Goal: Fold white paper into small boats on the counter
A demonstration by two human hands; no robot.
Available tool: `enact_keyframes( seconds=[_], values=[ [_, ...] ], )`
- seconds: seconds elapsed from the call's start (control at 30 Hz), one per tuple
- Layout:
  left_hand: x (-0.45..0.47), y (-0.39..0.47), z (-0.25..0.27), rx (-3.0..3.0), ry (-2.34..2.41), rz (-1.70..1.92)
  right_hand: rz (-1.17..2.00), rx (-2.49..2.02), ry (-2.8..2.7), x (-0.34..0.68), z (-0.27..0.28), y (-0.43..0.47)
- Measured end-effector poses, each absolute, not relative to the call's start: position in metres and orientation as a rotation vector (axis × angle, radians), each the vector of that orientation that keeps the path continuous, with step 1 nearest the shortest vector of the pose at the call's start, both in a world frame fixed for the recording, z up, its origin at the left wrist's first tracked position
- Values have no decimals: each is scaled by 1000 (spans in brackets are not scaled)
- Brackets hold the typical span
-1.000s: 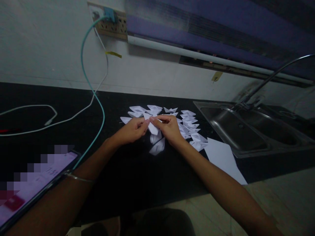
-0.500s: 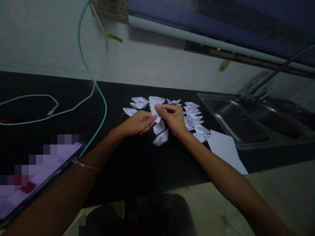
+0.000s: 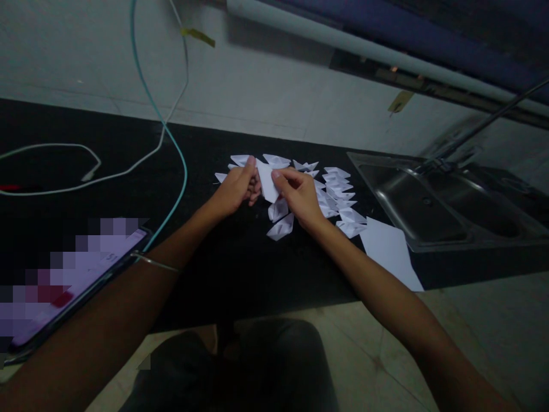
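Observation:
A small folded piece of white paper (image 3: 267, 184) is held up between my two hands above the black counter. My right hand (image 3: 299, 193) pinches its right edge between thumb and fingers. At the paper's left edge, my left hand (image 3: 240, 186) is closed, thumb up at the top corner and fingers curled beside it. Folded paper boats lie around the hands: one boat (image 3: 281, 227) just below, another boat (image 3: 275, 160) behind, and several more, such as this boat (image 3: 351, 229), to the right. My hands partly hide some of them.
Flat white paper (image 3: 390, 252) lies right of the boats, near a steel sink (image 3: 412, 200) with a faucet (image 3: 467, 140). On the left are a phone or tablet (image 3: 81, 280), a teal cable (image 3: 182, 157) and a white cable (image 3: 124, 173). The wall (image 3: 274, 97) rises behind.
My left hand has shifted from the paper's lower edge up to its upper left corner, thumb now pointing up. My right hand still pinches the paper. The camera view has tilted slightly down.

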State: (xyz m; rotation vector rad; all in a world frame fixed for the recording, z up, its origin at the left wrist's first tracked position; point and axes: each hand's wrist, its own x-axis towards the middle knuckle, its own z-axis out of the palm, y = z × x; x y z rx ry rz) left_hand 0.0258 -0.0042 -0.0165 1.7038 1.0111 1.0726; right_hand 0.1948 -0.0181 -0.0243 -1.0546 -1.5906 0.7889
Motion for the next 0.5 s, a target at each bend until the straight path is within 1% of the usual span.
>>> enact_keyframes(
  seconds=[0.1,0.17,0.37,0.5],
  values=[
    [23,1,-21,1748,1026,1184,668,-1099,-1629,192,-23,-21],
    [21,2,-22,1807,1028,1200,653,-1117,-1637,190,-22,-23],
    [23,3,-26,1865,971,1235,908,-982,-1626,181,-26,-31],
    [23,7,-30,1918,887,1263,1013,-929,-1532,174,-29,-33]
  ],
)
